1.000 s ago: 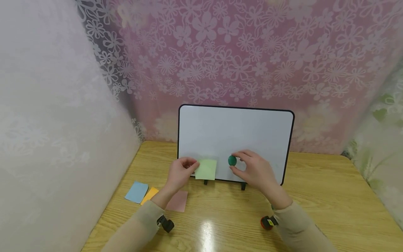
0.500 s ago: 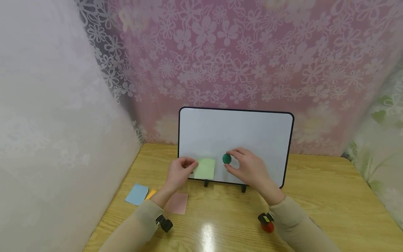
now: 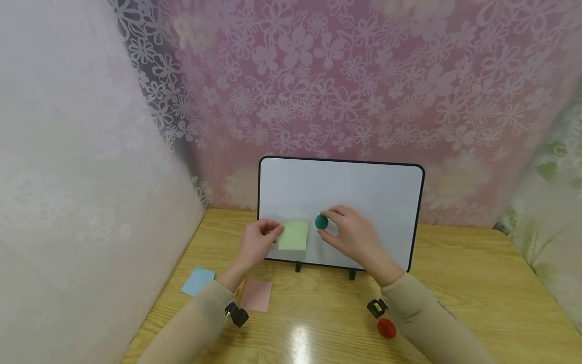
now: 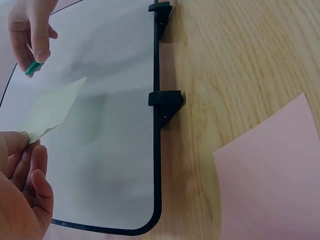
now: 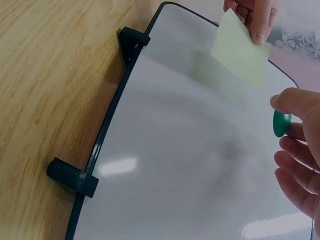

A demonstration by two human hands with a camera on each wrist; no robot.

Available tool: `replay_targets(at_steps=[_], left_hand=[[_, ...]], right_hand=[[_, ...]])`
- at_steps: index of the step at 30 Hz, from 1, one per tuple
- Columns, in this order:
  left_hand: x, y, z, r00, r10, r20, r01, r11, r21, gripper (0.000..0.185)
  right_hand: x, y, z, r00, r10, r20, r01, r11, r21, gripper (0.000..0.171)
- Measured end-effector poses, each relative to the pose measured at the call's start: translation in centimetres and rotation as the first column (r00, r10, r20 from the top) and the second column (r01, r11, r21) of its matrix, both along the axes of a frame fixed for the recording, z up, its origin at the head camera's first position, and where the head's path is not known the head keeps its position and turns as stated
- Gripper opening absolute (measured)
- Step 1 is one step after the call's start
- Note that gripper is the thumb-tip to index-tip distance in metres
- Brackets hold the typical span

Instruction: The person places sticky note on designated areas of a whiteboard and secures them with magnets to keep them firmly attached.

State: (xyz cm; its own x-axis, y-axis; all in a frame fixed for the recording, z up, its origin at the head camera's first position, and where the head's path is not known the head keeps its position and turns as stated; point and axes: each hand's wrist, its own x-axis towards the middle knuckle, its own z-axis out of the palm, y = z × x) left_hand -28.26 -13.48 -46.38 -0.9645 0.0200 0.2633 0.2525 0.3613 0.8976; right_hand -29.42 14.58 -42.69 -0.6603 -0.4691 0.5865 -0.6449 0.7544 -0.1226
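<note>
A small whiteboard (image 3: pixel 364 192) with a black frame stands upright on feet at the back of a wooden table (image 3: pixel 454 283). My left hand (image 3: pixel 256 242) pinches the left edge of a pale green sticky note (image 3: pixel 293 235) and holds it flat against the board's lower left. My right hand (image 3: pixel 350 235) pinches a round green magnet (image 3: pixel 321 222) just right of the note's top corner. The left wrist view shows the green note (image 4: pixel 50 107) and the magnet (image 4: pixel 34 67) over the board (image 4: pixel 115 150). In the right wrist view the magnet (image 5: pixel 281 124) sits between my fingertips, near the note (image 5: pixel 240 50).
A pink note (image 3: pixel 256 295) and a blue note (image 3: pixel 197 281) lie on the table at the front left. A red magnet (image 3: pixel 386 328) rests on the table by my right sleeve. Patterned pink and white curtains close in the back and sides.
Both hands have moved left and slightly up along the board. The green magnet has closed in on the note's upper right corner. The orange note is now hidden behind my left arm.
</note>
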Motion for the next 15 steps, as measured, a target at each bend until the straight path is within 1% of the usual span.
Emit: replay_targets(at_steps=[5,11,15], left_hand=[[-0.5,-0.2,0.3,1.0,0.014,-0.012,-0.014,1.0,0.009,0.012],[-1.0,-0.2,0.8,0.998,0.064,0.001,-0.064,0.998,-0.004,0.012],[-1.6,-0.1,1.0,0.996,0.092,-0.008,-0.092,0.995,0.033,0.013]], right_hand=[[-0.5,-0.7,0.4,1.0,0.002,-0.011,-0.002,1.0,0.004,0.042],[-1.1,-1.6,0.8,1.0,-0.008,-0.022,0.008,1.0,0.022,0.042],[-1.6,-2.1,0.8,1.0,-0.017,-0.025,0.017,0.999,0.028,0.042]])
